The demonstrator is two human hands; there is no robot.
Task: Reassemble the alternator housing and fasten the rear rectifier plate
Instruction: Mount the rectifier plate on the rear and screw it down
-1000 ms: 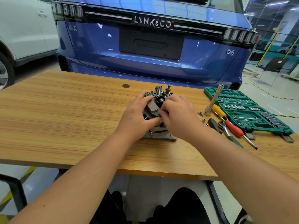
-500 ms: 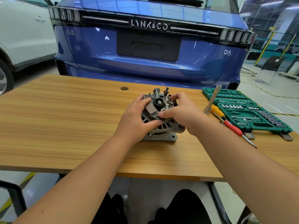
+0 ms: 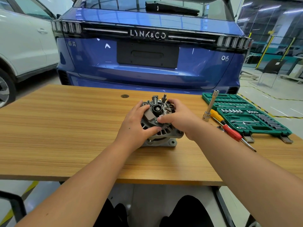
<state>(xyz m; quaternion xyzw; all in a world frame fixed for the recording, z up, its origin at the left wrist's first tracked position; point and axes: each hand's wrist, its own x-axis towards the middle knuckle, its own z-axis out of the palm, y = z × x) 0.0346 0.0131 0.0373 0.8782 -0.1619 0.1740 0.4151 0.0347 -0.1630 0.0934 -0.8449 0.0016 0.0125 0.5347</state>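
Head cam: I see the alternator (image 3: 161, 128) mid-table on the wooden table (image 3: 65, 128), rear side tilted up toward the camera, its base lug on the tabletop. Left hand (image 3: 136, 125) grips the left flank, thumb curled across the lower housing vents, fingers wrapped behind. Right hand (image 3: 182, 120) grips the right side, thumb pressed on the rear rectifier plate (image 3: 157, 110) near centre, fingers curled over the top right edge.

Versus a second ago: the right hand has moved off the front of the unit to its right side, so the rear plate and vents are now exposed. The alternator is rotated and tipped more toward me. Left hand keeps about the same grip.

Right of the unit: socket extension (image 3: 210, 105) standing upright, red-handled screwdriver (image 3: 229, 130) lying just beside it, green socket set case (image 3: 246, 115) open beyond. Blue Lynk & Co car (image 3: 147, 63) behind the table.
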